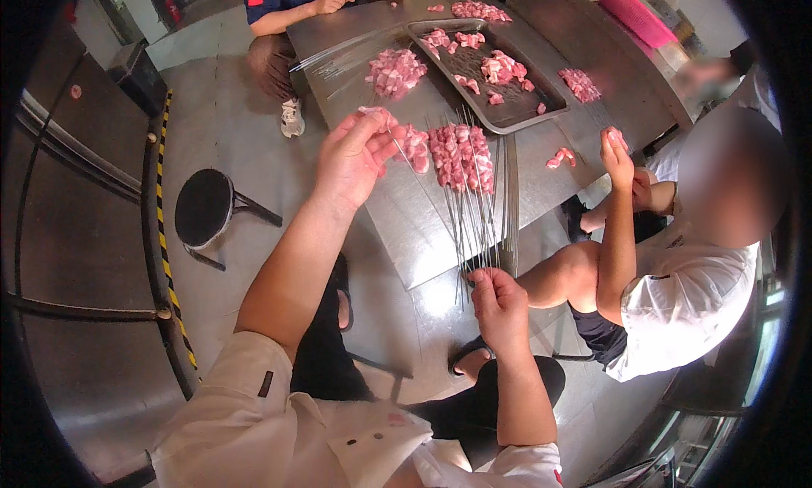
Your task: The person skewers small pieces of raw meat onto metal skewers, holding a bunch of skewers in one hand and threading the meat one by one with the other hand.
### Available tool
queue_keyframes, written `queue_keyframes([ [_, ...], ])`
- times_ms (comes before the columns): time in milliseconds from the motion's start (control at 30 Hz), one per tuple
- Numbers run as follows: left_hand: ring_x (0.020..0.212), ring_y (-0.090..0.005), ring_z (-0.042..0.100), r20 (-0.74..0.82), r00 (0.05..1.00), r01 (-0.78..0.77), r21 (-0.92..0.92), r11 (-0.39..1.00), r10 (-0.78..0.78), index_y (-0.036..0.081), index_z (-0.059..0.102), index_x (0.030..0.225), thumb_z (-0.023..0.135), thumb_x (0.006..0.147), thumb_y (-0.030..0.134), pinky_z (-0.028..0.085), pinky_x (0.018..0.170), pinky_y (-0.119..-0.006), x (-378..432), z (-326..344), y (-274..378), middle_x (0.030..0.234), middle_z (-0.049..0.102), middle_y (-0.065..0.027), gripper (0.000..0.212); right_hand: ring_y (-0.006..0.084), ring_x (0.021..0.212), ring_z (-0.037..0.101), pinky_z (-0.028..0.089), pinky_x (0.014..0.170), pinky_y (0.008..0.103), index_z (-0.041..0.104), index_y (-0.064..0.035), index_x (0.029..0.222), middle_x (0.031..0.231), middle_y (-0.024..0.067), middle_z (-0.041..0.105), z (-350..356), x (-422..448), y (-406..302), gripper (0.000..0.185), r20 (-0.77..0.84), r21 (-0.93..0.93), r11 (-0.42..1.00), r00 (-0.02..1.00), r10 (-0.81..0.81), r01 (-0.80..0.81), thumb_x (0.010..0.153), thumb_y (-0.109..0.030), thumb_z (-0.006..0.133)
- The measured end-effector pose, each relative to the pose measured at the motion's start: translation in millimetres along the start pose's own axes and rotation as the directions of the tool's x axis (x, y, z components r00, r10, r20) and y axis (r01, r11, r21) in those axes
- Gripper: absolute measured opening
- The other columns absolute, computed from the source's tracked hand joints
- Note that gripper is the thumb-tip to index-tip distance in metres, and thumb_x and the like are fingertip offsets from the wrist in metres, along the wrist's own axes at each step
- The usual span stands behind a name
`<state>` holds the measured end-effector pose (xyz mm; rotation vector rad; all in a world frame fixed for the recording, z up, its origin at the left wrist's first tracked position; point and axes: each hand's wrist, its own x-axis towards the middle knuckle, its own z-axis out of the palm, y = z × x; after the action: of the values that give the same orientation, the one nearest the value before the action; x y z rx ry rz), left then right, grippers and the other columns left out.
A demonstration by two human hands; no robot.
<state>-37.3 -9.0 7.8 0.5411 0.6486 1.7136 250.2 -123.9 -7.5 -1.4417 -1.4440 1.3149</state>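
Observation:
My left hand [347,158] is raised over the steel table's left edge, pinching a piece of raw meat [375,111] at the tip of a thin metal skewer [415,177]. That skewer slants down towards my right hand [501,307], whose thumb and fingers are closed on skewer ends just off the table's near edge. Between the hands lies a row of loaded meat skewers [461,158], their bare ends pointing at me. Beside them is a small heap of loose meat [413,147]. Bare skewers [510,199] lie to the right of the row.
A metal tray [466,63] holding meat pieces sits further back. A larger meat pile [396,74] is left of it. One co-worker [688,304] sits at the right, another person [279,6] across the table. A round black stool [204,207] stands on the floor at left.

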Motion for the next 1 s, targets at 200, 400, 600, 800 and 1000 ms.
queue_keyframes([
  [200,0.088,-0.0164,0.067,0.029,0.999,0.022,0.017,1.0,-0.022,0.005,0.062,0.105,0.064,0.096,0.016,0.056,0.078,-0.028,-1,-1,-1,0.096,0.067,-0.0063,0.015,0.0035,0.055,0.04,0.034,0.049,0.0224,0.066,0.0015,0.099,0.063,-0.006,0.048,0,-1,-1,0.023,0.007,-0.001,1.0,1.0,0.015,-0.015,0.102,-0.02,0.059],
  [400,0.093,-0.0192,0.068,0.034,0.999,0.024,0.015,1.0,-0.025,0.004,0.062,0.109,0.062,0.096,0.014,0.057,0.082,-0.03,-2,1,-7,0.101,0.068,-0.0089,0.017,0.0034,0.054,0.04,0.033,0.048,0.0221,0.066,0.0005,0.098,0.063,-0.0059,0.048,0,-1,-2,0.023,0.015,0.018,1.0,1.0,0.023,-0.024,0.102,-0.021,0.059],
  [600,0.113,-0.0303,0.064,0.192,0.938,0.305,-0.055,0.951,-0.289,-0.001,0.06,0.117,0.052,0.102,0.028,0.053,0.097,-0.041,-3,0,-22,0.121,0.065,-0.0191,0.034,0.0032,0.052,0.04,0.032,0.046,0.0209,0.064,-0.0004,0.099,0.062,-0.0055,0.048,-1,3,0,0.022,0.044,0.126,0.991,0.998,0.038,-0.044,0.103,-0.021,0.057],
  [800,0.098,-0.0242,0.065,0.309,0.936,0.278,-0.359,0.891,-0.168,-0.001,0.057,0.121,0.047,0.104,0.036,0.054,0.09,-0.037,4,-4,-23,0.109,0.066,-0.0134,0.041,0.0034,0.052,0.04,0.032,0.047,0.0211,0.065,-0.0002,0.097,0.062,-0.005,0.049,0,1,0,0.022,0.068,0.082,0.995,0.996,0.057,-0.063,0.103,-0.02,0.057],
  [1000,0.076,-0.0135,0.054,0.158,0.984,0.137,-0.364,0.921,-0.084,0.007,0.058,0.109,0.047,0.106,0.034,0.047,0.071,-0.03,9,-13,-23,0.087,0.058,-0.0014,0.029,0.0033,0.054,0.041,0.033,0.049,0.022,0.066,-0.0007,0.098,0.063,-0.0053,0.05,3,-7,-3,0.022,0.071,0.028,0.998,0.996,0.052,-0.054,0.103,-0.021,0.058],
])
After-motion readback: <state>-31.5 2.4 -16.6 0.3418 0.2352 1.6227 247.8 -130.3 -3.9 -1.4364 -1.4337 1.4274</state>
